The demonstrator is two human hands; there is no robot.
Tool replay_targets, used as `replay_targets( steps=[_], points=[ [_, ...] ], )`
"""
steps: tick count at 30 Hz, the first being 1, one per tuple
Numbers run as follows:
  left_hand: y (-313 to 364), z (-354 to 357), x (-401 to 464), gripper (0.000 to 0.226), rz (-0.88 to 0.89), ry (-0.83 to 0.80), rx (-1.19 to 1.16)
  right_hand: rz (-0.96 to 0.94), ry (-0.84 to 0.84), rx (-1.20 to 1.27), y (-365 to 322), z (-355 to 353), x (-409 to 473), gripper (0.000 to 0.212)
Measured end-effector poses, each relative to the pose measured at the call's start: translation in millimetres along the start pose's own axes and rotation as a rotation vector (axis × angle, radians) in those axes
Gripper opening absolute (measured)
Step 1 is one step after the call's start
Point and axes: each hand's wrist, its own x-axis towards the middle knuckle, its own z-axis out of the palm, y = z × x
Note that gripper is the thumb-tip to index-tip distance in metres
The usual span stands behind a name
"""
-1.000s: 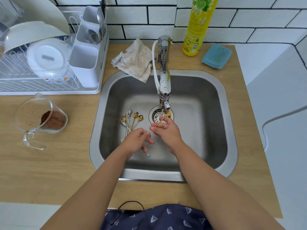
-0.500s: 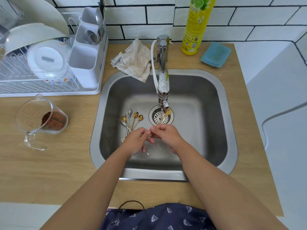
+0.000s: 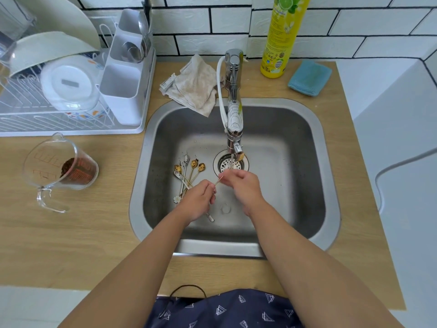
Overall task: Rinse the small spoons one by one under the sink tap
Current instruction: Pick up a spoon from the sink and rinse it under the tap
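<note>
A thin gold spoon point(image 3: 220, 180) is pinched between both hands over the sink floor. My left hand point(image 3: 198, 200) grips its handle end. My right hand point(image 3: 242, 185) has its fingers curled round the stem further up. The spoon's gold bowl point(image 3: 240, 157) sticks out beside the tap nozzle point(image 3: 236, 147), where a thin stream of water falls onto the drain point(image 3: 222, 164). Several more small gold and silver spoons point(image 3: 189, 171) lie in a bunch on the sink floor, left of the drain. A pale handle tip point(image 3: 210, 217) pokes out below my left hand.
The steel sink point(image 3: 328, 185) is set in a wooden counter. A glass measuring jug point(image 3: 59, 171) with brown grounds stands at the left, with a dish rack point(image 3: 71, 129) behind it. A beige cloth point(image 3: 194, 91), a yellow soap bottle point(image 3: 281, 39) and a blue sponge point(image 3: 309, 78) lie at the back.
Both hands stay on the gold spoon under the tap. My right hand has shifted slightly toward my left along the stem.
</note>
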Motion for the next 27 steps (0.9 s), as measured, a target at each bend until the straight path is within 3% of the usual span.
replay_targets(
  steps=[2,3,5,7,13,17,21,24,27],
  points=[
    [-2,0,0,0.029,-0.032,-0.016,-0.006,0.009,0.131,0.208,-5,-5,4,0.008],
    [-4,0,-1,0.029,-0.055,-0.024,-0.009,0.016,0.155,0.274,-7,-8,5,0.018],
    [-4,-1,-2,0.026,-0.107,-0.047,-0.036,0.015,0.133,0.268,-6,-12,5,0.040],
    [-3,-2,-2,0.025,-0.160,-0.085,-0.083,-0.009,0.059,0.188,-4,-11,4,0.050],
    [-2,-1,-4,0.063,-0.184,-0.183,-0.019,-0.015,-0.080,0.046,-1,-6,1,0.032],
    [-1,-4,-8,0.069,-0.190,-0.344,-0.024,-0.024,-0.122,0.100,-1,-7,1,0.041],
    [0,-5,-8,0.074,-0.252,-0.404,-0.018,-0.032,-0.089,0.087,-2,-8,1,0.032],
    [-2,-5,-7,0.076,-0.287,-0.431,0.044,-0.031,0.020,0.080,-3,-7,1,0.006],
    [-4,-2,-5,0.077,-0.292,-0.436,0.076,-0.038,0.051,0.041,-2,-9,3,0.021]
  ],
)
